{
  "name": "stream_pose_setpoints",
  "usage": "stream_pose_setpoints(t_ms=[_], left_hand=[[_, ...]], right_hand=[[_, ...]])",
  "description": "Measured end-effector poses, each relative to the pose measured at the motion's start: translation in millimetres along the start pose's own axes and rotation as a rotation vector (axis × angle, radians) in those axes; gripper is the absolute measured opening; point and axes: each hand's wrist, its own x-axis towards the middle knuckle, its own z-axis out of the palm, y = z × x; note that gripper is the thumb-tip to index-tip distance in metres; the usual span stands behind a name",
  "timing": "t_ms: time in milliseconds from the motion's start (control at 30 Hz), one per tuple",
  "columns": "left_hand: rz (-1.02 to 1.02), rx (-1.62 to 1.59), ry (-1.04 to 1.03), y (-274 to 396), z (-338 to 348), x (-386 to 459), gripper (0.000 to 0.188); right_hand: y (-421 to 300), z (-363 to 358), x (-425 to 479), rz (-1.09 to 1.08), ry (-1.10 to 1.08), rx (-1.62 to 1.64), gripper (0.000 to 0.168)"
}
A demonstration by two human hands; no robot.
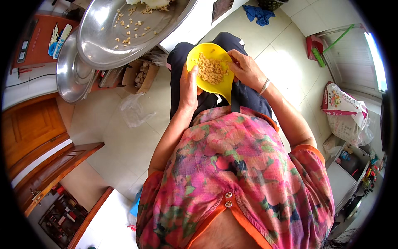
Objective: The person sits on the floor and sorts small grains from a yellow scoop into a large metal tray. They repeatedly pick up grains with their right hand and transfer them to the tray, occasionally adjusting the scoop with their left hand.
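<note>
A yellow plastic scoop [224,89] with a pointed end rests over my lap, holding a heap of pale seeds [211,70]. My left hand [189,87] grips its left side, thumb over the rim. At the right rim is my right hand [247,68], its fingertips bent at the edge near the seeds; whether they pinch the rim or a seed cannot be told. Up and to the left, a large steel basin [102,46] has scattered seeds [127,32] and a pale, pulpy piece [152,3] at its far side.
A second steel basin [70,68] sits left of the first. Below them are a cardboard box of garlic bulbs [141,76] and a clear plastic bag [133,110] on the floor. A red dustpan [312,46], green brush [318,57] and printed sack [345,102] stand at right.
</note>
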Motion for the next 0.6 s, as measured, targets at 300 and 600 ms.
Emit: stream_pose_setpoints(t_ms=[300, 600], left_hand=[[-0.022, 0.022, -0.185, -17, 21, -10, 0.055], [0.014, 0.095, -0.094, -26, 7, -8, 0.052]], right_hand=[[9, 15, 7, 0.163, 0.191, 0.428, 0.026], [0, 10, 13, -0.433, 0.425, -0.528, 0.024]])
